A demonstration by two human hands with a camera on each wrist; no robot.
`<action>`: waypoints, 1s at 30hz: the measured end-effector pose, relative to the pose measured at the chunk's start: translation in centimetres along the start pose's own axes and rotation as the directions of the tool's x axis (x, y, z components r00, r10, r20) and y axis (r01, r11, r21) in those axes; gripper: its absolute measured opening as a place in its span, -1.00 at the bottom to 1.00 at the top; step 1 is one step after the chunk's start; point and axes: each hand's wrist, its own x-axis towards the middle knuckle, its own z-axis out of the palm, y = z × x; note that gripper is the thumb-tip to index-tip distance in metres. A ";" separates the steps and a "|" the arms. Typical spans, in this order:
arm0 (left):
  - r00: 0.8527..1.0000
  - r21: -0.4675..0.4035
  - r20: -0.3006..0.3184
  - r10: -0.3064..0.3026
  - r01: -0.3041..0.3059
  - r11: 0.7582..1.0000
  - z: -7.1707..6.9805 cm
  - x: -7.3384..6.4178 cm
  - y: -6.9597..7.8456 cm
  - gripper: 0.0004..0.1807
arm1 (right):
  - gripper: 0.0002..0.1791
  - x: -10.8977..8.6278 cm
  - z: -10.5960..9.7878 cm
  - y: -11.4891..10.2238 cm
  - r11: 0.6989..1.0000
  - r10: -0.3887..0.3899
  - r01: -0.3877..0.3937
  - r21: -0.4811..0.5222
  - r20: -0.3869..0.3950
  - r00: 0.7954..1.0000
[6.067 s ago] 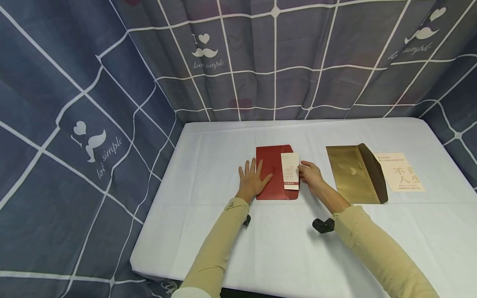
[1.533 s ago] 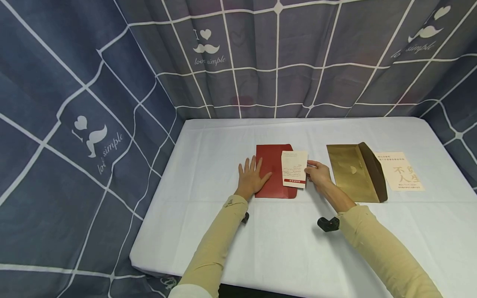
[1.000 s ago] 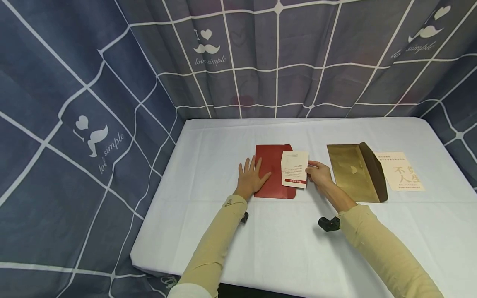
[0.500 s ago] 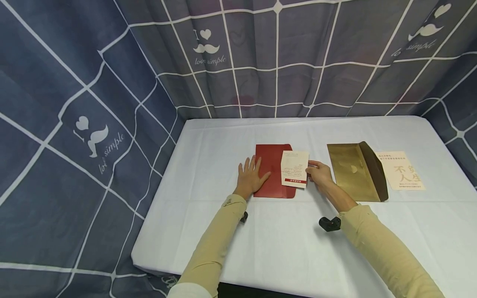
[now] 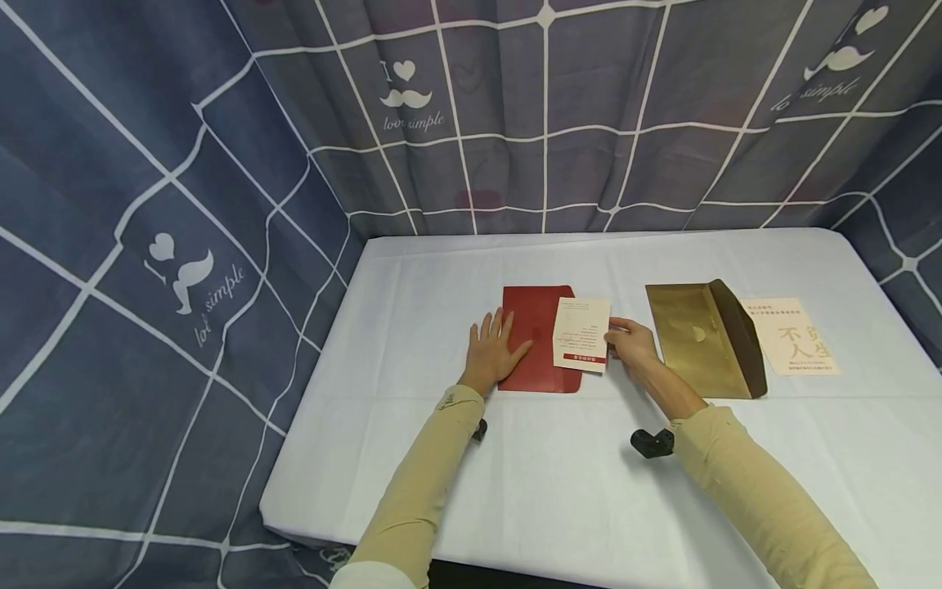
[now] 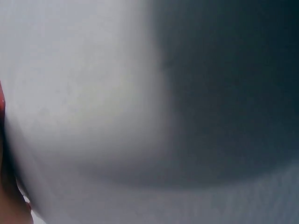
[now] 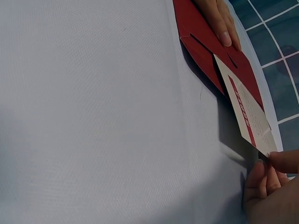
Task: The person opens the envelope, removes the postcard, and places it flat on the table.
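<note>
In the head view, the left hand (image 5: 489,353) lies flat with fingers spread over the left part of a red envelope (image 5: 533,360). A cream printed card (image 5: 581,331) with a red band extends over the envelope's right side and beyond it. The right hand (image 5: 631,345) pinches the card's right edge between thumb and fingers. From the right wrist, the card (image 7: 245,109) slants out from the slit of the red envelope (image 7: 201,28), its held end raised over the cloth. Mostly white cloth fills the left wrist view, with a sliver of the left hand (image 6: 11,196).
To the right on the white-covered table (image 5: 353,442) lies a gold envelope (image 5: 684,343) with its dark-lined flap (image 5: 739,348) unfolded. A cream card with gold characters (image 5: 795,339) lies partly beneath that flap. Grid-patterned curtains (image 5: 508,98) surround the table.
Compared with about six seconds ago, the right hand has moved right and now pinches the card, and more of the card shows. Lately the red envelope and left hand have shifted slightly left.
</note>
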 end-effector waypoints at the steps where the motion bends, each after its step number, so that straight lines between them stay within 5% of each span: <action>1: 1.000 -0.002 0.002 0.000 0.000 1.000 0.0 0.0 0.0 -0.15 | -0.46 0.0 0.0 0.0 1.000 -0.001 0.001 0.000 0.000 1.000; 19: 1.000 -0.015 -0.023 0.011 -0.012 1.000 0.6 0.3 -0.8 -0.13 | -0.46 0.1 0.0 0.0 1.000 -0.006 0.006 0.013 -0.007 1.000; 30: 1.000 -0.004 0.013 -0.006 0.006 1.000 0.1 0.0 -1.0 -0.15 | -0.44 0.0 -0.1 0.0 1.000 -0.007 0.007 -0.013 0.019 1.000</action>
